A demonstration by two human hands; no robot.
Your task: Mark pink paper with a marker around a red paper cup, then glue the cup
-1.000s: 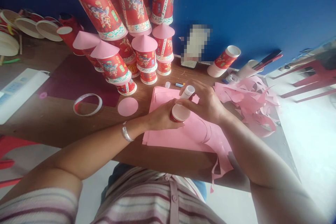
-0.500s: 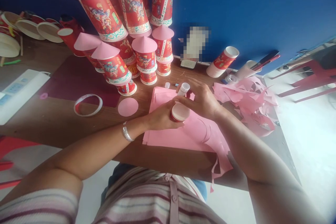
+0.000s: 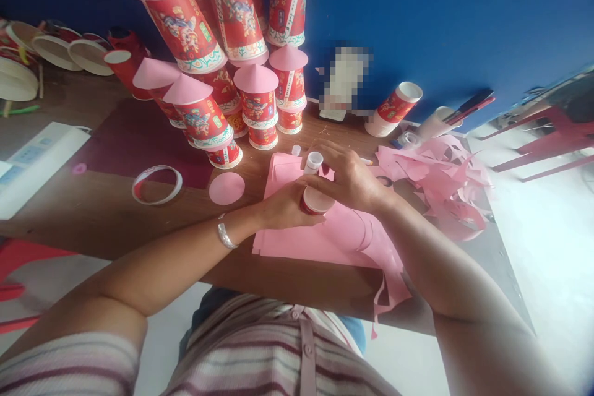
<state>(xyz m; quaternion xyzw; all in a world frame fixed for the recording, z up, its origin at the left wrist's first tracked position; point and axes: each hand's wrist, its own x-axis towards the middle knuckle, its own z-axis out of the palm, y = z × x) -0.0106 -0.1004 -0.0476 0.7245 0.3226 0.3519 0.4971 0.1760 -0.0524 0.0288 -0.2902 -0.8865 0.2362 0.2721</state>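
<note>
My left hand grips a small red paper cup turned bottom up over a stack of pink paper sheets. My right hand holds a white glue stick with its lower end against the cup's white bottom. The glue stick's white cap lies on the wooden table just beyond the sheets. A cut pink paper circle lies to the left of the sheets.
Several red cups topped with pink paper cones are stacked at the back against a blue wall. A tape roll lies at left, a white box at far left. Pink paper scraps pile at right, with a lying cup behind.
My right hand has moved the glue stick leftward and tilted it more upright over the cup's bottom. My left hand has kept hold of the cup.
</note>
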